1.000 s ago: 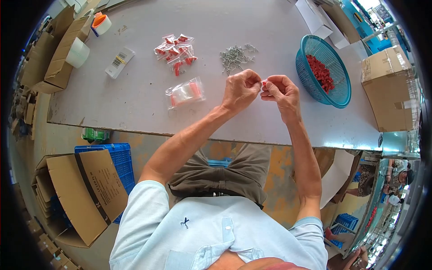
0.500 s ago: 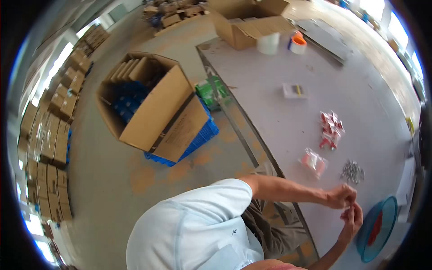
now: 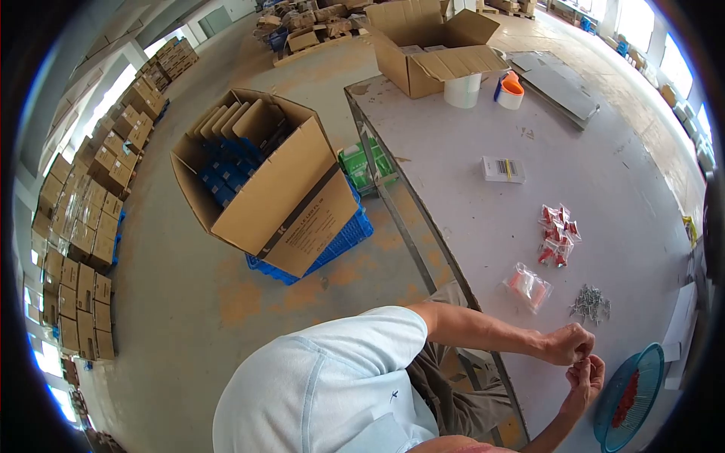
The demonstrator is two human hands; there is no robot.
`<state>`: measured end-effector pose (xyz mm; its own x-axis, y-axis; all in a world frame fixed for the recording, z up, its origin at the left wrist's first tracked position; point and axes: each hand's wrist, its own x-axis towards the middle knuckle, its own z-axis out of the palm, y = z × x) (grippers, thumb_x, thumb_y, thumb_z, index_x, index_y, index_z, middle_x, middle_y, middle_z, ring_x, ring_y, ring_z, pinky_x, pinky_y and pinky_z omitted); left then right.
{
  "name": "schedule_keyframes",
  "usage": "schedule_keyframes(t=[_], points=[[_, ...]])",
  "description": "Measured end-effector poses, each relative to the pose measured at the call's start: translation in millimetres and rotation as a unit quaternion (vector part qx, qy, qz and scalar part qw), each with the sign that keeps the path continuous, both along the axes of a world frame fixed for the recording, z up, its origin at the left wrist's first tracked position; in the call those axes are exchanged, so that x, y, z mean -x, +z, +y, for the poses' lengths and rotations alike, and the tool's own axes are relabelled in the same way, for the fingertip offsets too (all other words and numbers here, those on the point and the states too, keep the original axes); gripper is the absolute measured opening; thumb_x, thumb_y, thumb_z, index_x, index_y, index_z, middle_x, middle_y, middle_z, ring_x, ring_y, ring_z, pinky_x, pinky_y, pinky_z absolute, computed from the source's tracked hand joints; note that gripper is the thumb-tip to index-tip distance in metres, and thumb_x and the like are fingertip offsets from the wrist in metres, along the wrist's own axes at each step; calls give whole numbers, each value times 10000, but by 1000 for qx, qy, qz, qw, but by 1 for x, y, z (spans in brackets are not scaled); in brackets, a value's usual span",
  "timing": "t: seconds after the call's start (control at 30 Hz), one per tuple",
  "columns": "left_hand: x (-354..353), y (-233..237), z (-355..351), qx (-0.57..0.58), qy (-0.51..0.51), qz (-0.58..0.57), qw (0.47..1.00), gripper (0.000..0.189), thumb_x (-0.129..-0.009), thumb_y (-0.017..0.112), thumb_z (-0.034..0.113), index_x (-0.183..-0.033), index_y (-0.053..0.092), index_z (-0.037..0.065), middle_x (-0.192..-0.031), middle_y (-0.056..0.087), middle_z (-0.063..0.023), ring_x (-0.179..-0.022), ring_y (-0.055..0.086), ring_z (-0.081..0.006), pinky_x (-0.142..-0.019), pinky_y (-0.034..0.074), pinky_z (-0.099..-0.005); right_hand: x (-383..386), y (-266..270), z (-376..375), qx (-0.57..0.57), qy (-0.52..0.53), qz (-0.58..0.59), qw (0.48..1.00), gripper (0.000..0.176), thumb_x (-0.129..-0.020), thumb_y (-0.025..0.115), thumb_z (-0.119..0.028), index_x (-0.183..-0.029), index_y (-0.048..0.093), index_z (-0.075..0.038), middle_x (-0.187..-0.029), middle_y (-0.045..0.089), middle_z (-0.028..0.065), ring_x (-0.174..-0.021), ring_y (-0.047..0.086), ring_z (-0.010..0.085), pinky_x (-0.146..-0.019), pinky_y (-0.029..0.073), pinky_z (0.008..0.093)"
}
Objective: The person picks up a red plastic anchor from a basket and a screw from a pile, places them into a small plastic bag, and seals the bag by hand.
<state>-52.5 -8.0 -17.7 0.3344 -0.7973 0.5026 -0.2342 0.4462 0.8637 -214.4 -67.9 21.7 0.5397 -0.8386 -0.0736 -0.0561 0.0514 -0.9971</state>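
My left hand point(image 3: 568, 344) and my right hand point(image 3: 585, 380) meet over the table, fingertips pinched together. Whatever they hold between them is too small to make out. Just beyond them lies a loose pile of small silvery screws point(image 3: 590, 303). A clear plastic bag with reddish contents point(image 3: 529, 287) is to the left of the pile. Further along sits a cluster of small clear bags with red parts point(image 3: 557, 235). Close to my right hand stands a blue plastic basket point(image 3: 655, 370) with red pieces point(image 3: 627, 400) inside.
On the grey table point(image 3: 483, 234) are a stack of printed cards point(image 3: 504, 170), a clear tape roll point(image 3: 462, 92), an orange tape dispenser point(image 3: 510, 92) and an open carton point(image 3: 430, 64). A large carton point(image 3: 294, 204) stands on a blue crate point(image 3: 336, 241) beside the table.
The view has shifted slightly, and the table things appear a little lower. My hands stay pinched together in nearly the same place.
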Motion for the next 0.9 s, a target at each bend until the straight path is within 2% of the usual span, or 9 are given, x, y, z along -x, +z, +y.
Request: schedule_keyframes(t=[0.27,0.33,0.4,0.47,0.67,0.7,0.77,0.83,0.9], points=[[-2,-10,-7,-22,-39,-26,999,150,-754,728,-30,-900,704,-3,-814,721,-182,-757,713,-256,-676,554,-388,8,4,-6,64,11,95,993,196,-964,762,-227,-917,648,-75,-726,576,-9,-588,521,73,-542,430,222],[-8,-26,-16,-26,-97,-28,995,288,-709,772,26,-992,722,5,-882,719,-117,-807,684,-208,-712,554,-369,5,22,3,52,13,114,992,276,-937,800,-272,-822,635,-84,-669,568,-20,-586,523,70,-533,389,230],[-16,-7,-8,-90,-150,-16,984,232,-778,762,42,-1003,721,1,-879,708,-86,-813,681,-169,-717,558,-327,12,17,-1,56,28,65,996,288,-921,831,-299,-890,676,-59,-745,665,36,-626,608,100,-542,465,248],[-13,15,-4,-197,-225,116,947,108,-930,719,67,-1008,724,-7,-875,718,-75,-768,690,-126,-696,565,-277,21,17,-3,1,24,47,999,316,-920,834,-305,-966,681,-32,-826,699,61,-694,664,128,-600,542,270],[-5,17,5,-238,-249,163,924,94,-938,712,-15,-1028,729,10,-895,735,-59,-781,694,-115,-678,562,-265,34,17,9,-51,29,8,998,217,-938,782,-198,-1014,694,-15,-873,727,72,-765,708,145,-673,617,304],[-1,13,3,-244,-259,164,920,94,-938,712,-15,-1028,729,10,-895,735,-59,-781,694,-115,-678,562,-265,31,6,6,-15,7,46,999,180,-937,765,-168,-1002,700,-13,-849,727,81,-748,705,145,-656,605,304],[10,16,13,-81,-128,-74,986,92,-946,700,-25,-1029,728,2,-896,742,-55,-775,699,-105,-690,565,-251,26,6,14,25,-18,83,996,144,-935,748,-139,-989,706,-12,-825,727,90,-731,702,145,-638,593,304],[13,13,13,-60,-95,-94,989,86,-941,706,-26,-1021,728,-3,-890,741,-47,-769,697,-96,-691,565,-243,20,17,24,299,-72,244,920,86,-884,742,-94,-884,699,-19,-795,730,120,-696,715,217,-610,567,350],[13,10,11,-38,-58,-111,991,82,-936,711,-27,-1014,727,-9,-885,740,-40,-763,695,-88,-692,564,-235,27,35,20,359,-67,200,909,81,-879,737,-86,-870,693,-19,-786,718,133,-678,707,241,-605,555,362]])
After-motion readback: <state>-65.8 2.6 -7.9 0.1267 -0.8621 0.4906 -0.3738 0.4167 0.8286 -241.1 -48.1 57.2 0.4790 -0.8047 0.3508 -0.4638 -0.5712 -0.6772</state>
